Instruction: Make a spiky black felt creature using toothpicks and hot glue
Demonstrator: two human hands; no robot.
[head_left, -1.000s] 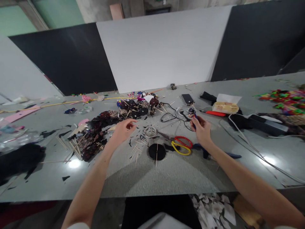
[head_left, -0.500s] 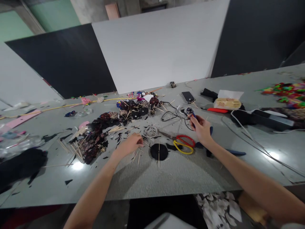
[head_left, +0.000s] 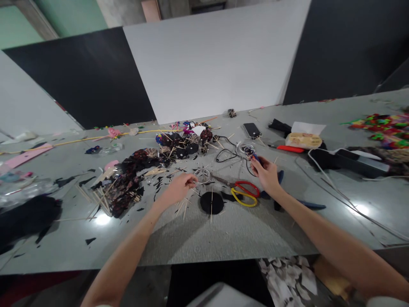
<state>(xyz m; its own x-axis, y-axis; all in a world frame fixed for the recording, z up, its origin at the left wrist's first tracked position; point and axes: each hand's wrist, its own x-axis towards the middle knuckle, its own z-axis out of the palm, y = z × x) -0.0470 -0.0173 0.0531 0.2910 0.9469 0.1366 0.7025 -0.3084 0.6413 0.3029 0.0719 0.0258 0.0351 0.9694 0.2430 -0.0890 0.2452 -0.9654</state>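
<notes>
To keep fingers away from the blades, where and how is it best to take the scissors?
Probably by the handles, coming from the near right: the scissors lie with both loops toward that side and blades pointing left and away.

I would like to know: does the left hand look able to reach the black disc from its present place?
Probably yes. The black disc lies close by, to the right of the left hand; nothing bulky stands between them, just a few thin sticks.
</notes>
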